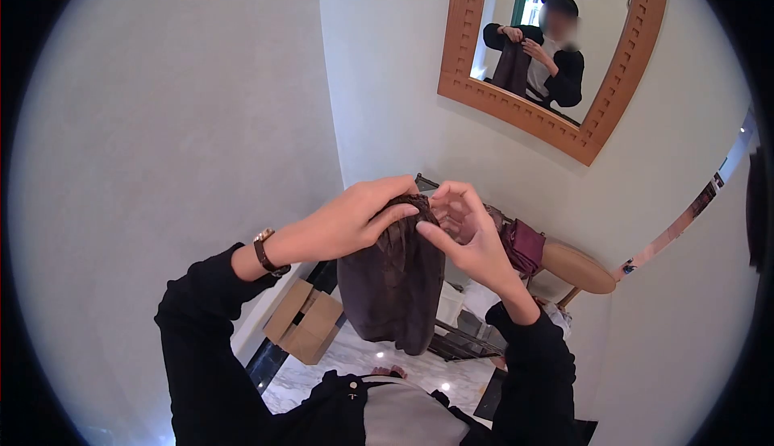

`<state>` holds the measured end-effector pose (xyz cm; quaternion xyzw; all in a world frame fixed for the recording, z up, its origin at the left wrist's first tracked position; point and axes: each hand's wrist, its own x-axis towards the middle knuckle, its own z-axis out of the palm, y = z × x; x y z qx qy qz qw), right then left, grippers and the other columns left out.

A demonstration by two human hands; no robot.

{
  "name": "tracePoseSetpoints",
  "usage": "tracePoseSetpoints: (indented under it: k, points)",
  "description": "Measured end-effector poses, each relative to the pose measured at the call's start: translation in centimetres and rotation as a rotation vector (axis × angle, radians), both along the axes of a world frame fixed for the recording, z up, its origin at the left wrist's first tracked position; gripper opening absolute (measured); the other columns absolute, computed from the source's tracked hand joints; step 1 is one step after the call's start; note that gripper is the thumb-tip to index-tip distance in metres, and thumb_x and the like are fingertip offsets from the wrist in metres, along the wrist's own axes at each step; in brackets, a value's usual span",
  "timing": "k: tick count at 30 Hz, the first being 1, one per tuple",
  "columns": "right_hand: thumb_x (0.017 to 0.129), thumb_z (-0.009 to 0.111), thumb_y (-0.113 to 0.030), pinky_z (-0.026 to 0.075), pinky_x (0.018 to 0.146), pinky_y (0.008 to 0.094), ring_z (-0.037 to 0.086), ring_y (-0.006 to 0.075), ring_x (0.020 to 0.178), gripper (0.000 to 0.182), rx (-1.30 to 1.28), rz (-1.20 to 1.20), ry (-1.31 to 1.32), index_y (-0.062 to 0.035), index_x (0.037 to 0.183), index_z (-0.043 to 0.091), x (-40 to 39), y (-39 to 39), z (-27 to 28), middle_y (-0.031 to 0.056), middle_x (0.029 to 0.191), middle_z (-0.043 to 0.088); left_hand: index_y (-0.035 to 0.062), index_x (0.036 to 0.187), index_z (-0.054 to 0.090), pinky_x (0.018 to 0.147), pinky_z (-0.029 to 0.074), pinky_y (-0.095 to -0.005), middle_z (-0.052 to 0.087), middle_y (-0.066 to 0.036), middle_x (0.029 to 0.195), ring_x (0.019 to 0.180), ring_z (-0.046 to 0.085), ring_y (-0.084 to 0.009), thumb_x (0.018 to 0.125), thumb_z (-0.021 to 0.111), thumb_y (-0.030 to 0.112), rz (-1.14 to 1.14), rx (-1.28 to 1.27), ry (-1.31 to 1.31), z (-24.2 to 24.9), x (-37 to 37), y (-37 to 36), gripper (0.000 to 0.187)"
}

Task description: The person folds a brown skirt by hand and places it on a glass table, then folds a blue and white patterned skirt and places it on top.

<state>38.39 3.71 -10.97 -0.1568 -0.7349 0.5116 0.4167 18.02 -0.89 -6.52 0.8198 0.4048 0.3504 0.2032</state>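
Observation:
A dark brown garment (393, 285) hangs in front of me, bunched at its top edge. My left hand (355, 219) grips that bunched top from above, a brown watch on its wrist. My right hand (468, 232) pinches the same top edge from the right side with finger and thumb. Both sleeves are black. The cloth's lower part dangles freely above the floor.
A wood-framed mirror (601, 116) on the wall shows a person holding the garment. Below lie a cardboard box (305, 321), a marble floor (363, 361), a maroon bag (524, 244) beside a round wooden tabletop (580, 269), and a dark metal rack (459, 341).

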Motion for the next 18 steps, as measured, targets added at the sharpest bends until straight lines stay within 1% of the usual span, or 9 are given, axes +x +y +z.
tracePoseSetpoints:
  k: [1,4,7,10,13,16,18]
  points:
    - [0.089,0.061,0.0,0.045,0.08,0.022,0.053,0.0064,0.094,0.031,0.031,0.001,-0.037,-0.0034,0.115,0.046,0.2,-0.2,0.2,0.0012,0.1,0.056,0.0,0.1,0.05,0.065,0.043,-0.0395,0.06,-0.017,0.083,0.071,0.056,-0.0339,0.095,0.054,0.018,0.01,0.142,0.024,-0.2,0.1,0.0,0.019]
    - [0.087,0.064,-0.003,0.046,0.071,0.0212,0.06,0.0082,0.087,0.024,0.069,-0.123,-0.114,-0.001,0.107,0.052,0.2,-0.1,-0.9,0.0046,0.095,0.063,-0.0004,0.103,0.049,0.064,0.043,-0.0429,0.059,-0.02,0.085,0.076,0.056,-0.0399,0.094,0.054,0.018,0.045,0.142,0.136,0.6,0.4,-0.7,0.021]
    - [0.087,0.065,-0.002,0.047,0.071,0.0221,0.062,0.0091,0.085,0.021,0.126,-0.154,0.003,0.0001,0.105,0.056,-0.2,-0.6,-1.1,0.0045,0.089,0.064,-0.0009,0.1,0.051,0.062,0.044,-0.0424,0.06,-0.02,0.083,0.074,0.057,-0.0383,0.093,0.055,0.018,0.051,0.155,0.069,0.7,0.7,-0.9,0.021]
    - [0.086,0.064,-0.001,0.048,0.072,0.024,0.062,0.0101,0.085,0.021,0.153,-0.167,-0.017,-0.0005,0.106,0.056,-0.2,-0.7,-1.3,0.0052,0.088,0.064,-0.0016,0.094,0.053,0.062,0.044,-0.0413,0.06,-0.019,0.079,0.072,0.057,-0.0378,0.092,0.057,0.019,0.058,-0.043,0.071,1.3,0.4,-0.9,0.021]
    - [0.086,0.065,-0.001,0.049,0.072,0.0256,0.063,0.0113,0.082,0.023,0.066,-0.194,0.115,-0.0005,0.107,0.057,-0.6,-1.4,-1.2,0.0065,0.089,0.064,-0.0019,0.092,0.056,0.063,0.045,-0.0387,0.061,-0.018,0.078,0.07,0.058,-0.0371,0.091,0.059,0.02,0.097,0.078,0.063,1.8,0.5,-1.0,0.022]
    - [0.084,0.067,0.0,0.049,0.069,0.0265,0.063,0.014,0.079,0.024,0.328,-0.232,0.06,-0.0006,0.106,0.058,-0.5,-1.4,-1.3,0.0085,0.089,0.064,-0.0014,0.095,0.057,0.062,0.046,-0.0366,0.061,-0.016,0.079,0.07,0.058,-0.035,0.089,0.062,0.018,0.01,0.09,-0.023,1.5,0.5,-1.4,0.021]
    - [0.082,0.068,-0.001,0.049,0.068,0.0272,0.062,0.0157,0.077,0.024,0.437,-0.244,0.033,-0.0006,0.105,0.059,-0.2,-1.4,-1.1,0.0094,0.089,0.064,-0.001,0.096,0.058,0.062,0.046,-0.036,0.062,-0.016,0.08,0.069,0.059,-0.0332,0.088,0.063,0.018,-0.004,0.105,-0.042,1.2,0.4,-1.2,0.021]
